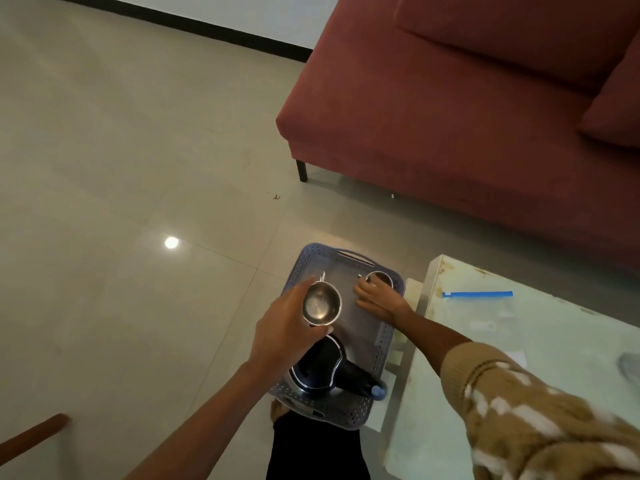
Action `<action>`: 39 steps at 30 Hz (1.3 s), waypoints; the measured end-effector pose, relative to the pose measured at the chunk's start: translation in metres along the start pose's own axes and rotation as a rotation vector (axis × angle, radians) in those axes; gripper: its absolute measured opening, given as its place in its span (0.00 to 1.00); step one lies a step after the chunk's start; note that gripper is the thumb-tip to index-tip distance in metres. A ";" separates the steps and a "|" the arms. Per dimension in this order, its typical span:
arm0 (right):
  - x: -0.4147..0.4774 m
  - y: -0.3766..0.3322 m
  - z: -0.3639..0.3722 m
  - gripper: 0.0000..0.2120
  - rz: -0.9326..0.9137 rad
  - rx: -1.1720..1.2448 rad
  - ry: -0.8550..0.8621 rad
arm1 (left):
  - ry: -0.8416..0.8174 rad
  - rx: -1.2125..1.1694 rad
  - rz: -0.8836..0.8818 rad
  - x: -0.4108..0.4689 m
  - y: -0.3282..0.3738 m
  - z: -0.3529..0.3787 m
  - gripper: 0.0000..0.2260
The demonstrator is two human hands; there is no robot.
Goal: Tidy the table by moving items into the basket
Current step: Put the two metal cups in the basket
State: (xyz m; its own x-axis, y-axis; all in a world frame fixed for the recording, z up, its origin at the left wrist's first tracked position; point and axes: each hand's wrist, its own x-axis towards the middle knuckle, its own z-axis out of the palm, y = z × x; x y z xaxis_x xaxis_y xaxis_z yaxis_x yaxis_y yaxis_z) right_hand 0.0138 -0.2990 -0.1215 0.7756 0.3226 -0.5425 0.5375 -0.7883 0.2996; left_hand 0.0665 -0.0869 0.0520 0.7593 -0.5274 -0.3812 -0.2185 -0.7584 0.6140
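A blue-grey perforated basket (381, 355) stands on the floor beside the table. My left hand (284, 334) holds a small steel cup (320, 303) above the basket's left side. My right hand (375, 296) reaches down into the basket, fingers at a second steel cup (382, 277) in its far right corner; whether it grips that cup is unclear. A dark electric kettle (322, 368) with a black handle lies at the near end of the basket.
A glass-topped table (519, 358) lies to the right with a blue-edged zip bag (478, 294) and a glassy item (630, 368) at the right edge. A red sofa (450, 116) stands behind. Tiled floor spreads left; a wooden stick (31, 434) lies lower left.
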 end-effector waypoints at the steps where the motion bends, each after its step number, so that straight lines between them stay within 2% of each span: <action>1: -0.001 0.003 -0.002 0.26 0.000 -0.019 -0.004 | -0.003 0.001 -0.001 0.001 0.001 0.000 0.34; 6: -0.010 -0.001 -0.001 0.28 0.062 0.021 -0.021 | -0.022 0.021 0.006 0.005 0.004 0.006 0.33; 9: -0.012 -0.013 -0.007 0.24 0.263 0.262 0.022 | -0.033 0.016 -0.007 0.008 0.004 0.011 0.33; 10: -0.014 -0.015 -0.015 0.21 0.388 0.425 0.056 | -0.034 0.011 -0.008 0.010 0.005 0.012 0.33; 12: -0.020 -0.017 -0.033 0.09 0.717 0.804 0.300 | -0.033 0.007 -0.010 0.012 0.007 0.015 0.33; 13: -0.027 -0.016 -0.049 0.03 0.876 1.115 0.421 | -0.031 0.008 -0.018 0.013 0.009 0.017 0.32; 14: -0.036 -0.016 -0.067 0.05 0.980 1.497 0.468 | -0.028 0.011 -0.028 0.015 0.010 0.020 0.31; 15: -0.046 -0.018 -0.084 0.06 1.003 1.870 0.487 | -0.021 0.019 -0.041 0.018 0.011 0.023 0.29; 16: -0.056 -0.019 -0.099 0.06 0.972 2.121 0.528 | -0.009 0.033 -0.055 0.021 0.011 0.026 0.28; 17: -0.064 -0.019 -0.111 0.06 0.921 2.252 0.561 | 0.007 0.048 -0.065 0.023 0.011 0.030 0.27; 19: -0.068 -0.025 -0.124 0.02 0.868 2.246 0.602 | 0.041 0.083 -0.067 0.027 0.014 0.036 0.28; 22: -0.056 -0.031 -0.116 0.06 1.035 2.090 0.589 | 0.045 0.127 -0.078 0.033 0.017 0.046 0.31; 27: -0.042 -0.027 -0.081 0.09 1.148 1.577 0.429 | -0.147 0.095 -0.074 0.040 0.013 0.061 0.31; 29: -0.041 -0.027 -0.068 0.09 1.107 1.411 0.327 | -0.217 0.149 -0.084 0.036 0.009 0.062 0.28; 33: -0.034 -0.030 -0.047 0.12 0.910 1.165 0.133 | -0.272 0.353 -0.026 0.029 -0.008 0.067 0.26; 36: -0.027 -0.034 -0.036 0.14 0.793 1.038 0.070 | -0.292 0.381 0.004 0.026 -0.015 0.070 0.24; 39: -0.022 -0.037 -0.027 0.15 0.783 0.978 0.037 | -0.303 0.396 0.026 0.025 -0.014 0.070 0.23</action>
State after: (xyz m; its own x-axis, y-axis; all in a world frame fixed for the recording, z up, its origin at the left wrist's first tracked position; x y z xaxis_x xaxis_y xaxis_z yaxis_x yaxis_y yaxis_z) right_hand -0.0145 -0.2629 -0.0997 0.7928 -0.4055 -0.4550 -0.5297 -0.8278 -0.1851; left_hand 0.0456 -0.1166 -0.0149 0.5509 -0.5913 -0.5889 -0.4957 -0.7996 0.3391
